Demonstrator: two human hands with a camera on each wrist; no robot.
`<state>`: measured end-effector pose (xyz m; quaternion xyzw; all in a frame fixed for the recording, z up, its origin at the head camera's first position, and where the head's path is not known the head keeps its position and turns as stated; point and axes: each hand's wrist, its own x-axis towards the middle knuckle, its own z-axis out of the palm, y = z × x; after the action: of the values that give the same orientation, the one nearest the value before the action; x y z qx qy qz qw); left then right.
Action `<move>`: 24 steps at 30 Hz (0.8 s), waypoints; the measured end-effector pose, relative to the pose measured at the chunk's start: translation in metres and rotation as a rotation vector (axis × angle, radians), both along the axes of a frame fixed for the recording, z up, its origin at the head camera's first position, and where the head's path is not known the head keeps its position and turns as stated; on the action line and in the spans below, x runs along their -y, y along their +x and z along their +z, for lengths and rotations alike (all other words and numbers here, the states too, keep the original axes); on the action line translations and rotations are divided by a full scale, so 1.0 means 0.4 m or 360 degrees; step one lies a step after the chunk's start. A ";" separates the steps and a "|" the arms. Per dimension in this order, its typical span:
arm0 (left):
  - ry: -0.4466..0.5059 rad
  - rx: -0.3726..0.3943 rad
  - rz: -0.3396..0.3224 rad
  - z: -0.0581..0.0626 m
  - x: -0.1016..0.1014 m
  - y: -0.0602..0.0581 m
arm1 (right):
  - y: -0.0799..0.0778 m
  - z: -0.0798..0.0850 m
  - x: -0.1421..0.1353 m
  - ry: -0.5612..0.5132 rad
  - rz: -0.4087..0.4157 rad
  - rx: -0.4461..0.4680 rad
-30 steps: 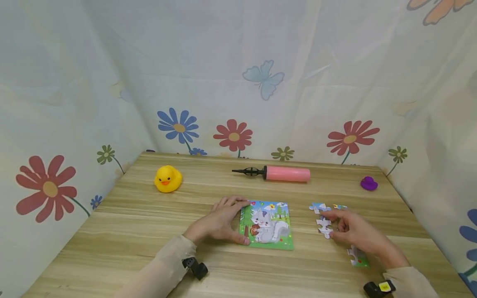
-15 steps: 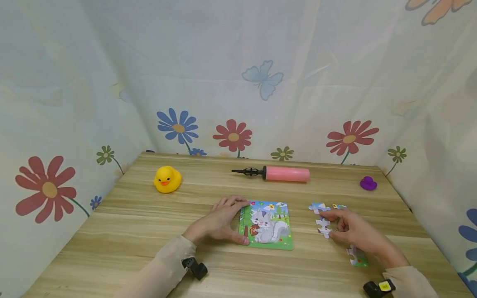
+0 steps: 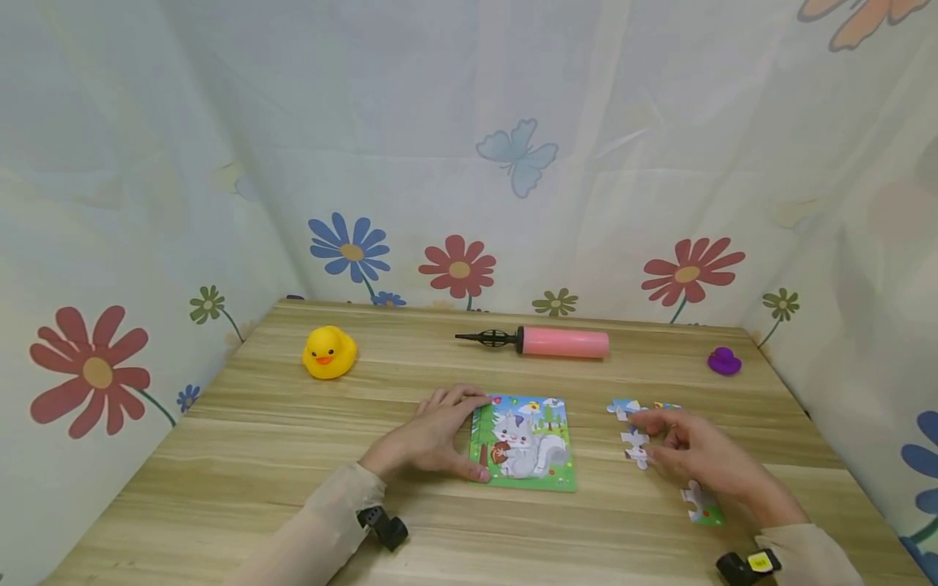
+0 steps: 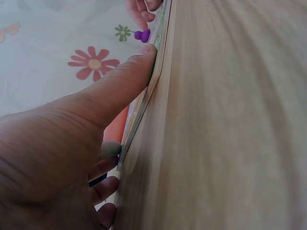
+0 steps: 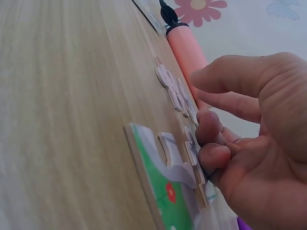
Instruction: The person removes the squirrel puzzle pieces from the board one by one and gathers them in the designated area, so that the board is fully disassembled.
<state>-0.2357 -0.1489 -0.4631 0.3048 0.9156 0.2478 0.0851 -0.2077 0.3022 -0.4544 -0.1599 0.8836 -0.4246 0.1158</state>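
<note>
On the wooden table, the jigsaw puzzle (image 3: pixel 523 443) shows a grey squirrel with an acorn. My left hand (image 3: pixel 432 439) holds its left side in the head view, thumb on the near corner and fingers at the far one. In the left wrist view the thumb (image 4: pixel 129 76) lies along the board's edge. My right hand (image 3: pixel 707 456) hovers over loose puzzle pieces (image 3: pixel 634 452), thumb and index finger apart. In the right wrist view the thumb (image 5: pixel 216 74) is above the pieces, while other fingers curl beside them. A green-cornered piece (image 5: pixel 165 191) lies nearest the wrist. Some pieces are partly hidden.
Behind the puzzle lies a pink hand pump (image 3: pixel 564 342) with a black nozzle. A yellow rubber duck (image 3: pixel 330 352) sits at the back left, and a small purple duck (image 3: pixel 725 360) at the back right. Flowered cloth (image 3: pixel 410 163) surrounds the table's back and sides.
My right thumb has shifted slightly up and away from the loose pieces beneath it. The left hand and the puzzle stay where they were.
</note>
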 end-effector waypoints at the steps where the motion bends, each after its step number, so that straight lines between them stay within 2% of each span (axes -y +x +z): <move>1: 0.0001 -0.0002 0.0000 0.000 0.000 0.000 | 0.000 0.000 0.000 -0.0003 0.0005 0.0000; 6: 0.0002 -0.0001 0.0001 0.000 0.001 0.000 | 0.007 0.007 -0.004 -0.0034 0.0001 -0.0021; 11: -0.0003 0.0007 0.0004 0.002 0.000 0.000 | 0.010 0.016 -0.001 -0.0069 -0.0067 -0.0074; 18: -0.0007 0.0008 0.0004 0.002 0.001 0.002 | 0.007 0.038 0.017 -0.0208 -0.0114 -0.0263; 24: -0.0008 0.0002 -0.0009 0.005 0.001 0.003 | 0.005 0.073 0.052 -0.0200 -0.0200 -0.0344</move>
<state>-0.2344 -0.1495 -0.4611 0.3071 0.9153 0.2455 0.0872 -0.2055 0.2814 -0.4252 -0.1561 0.8708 -0.4659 -0.0172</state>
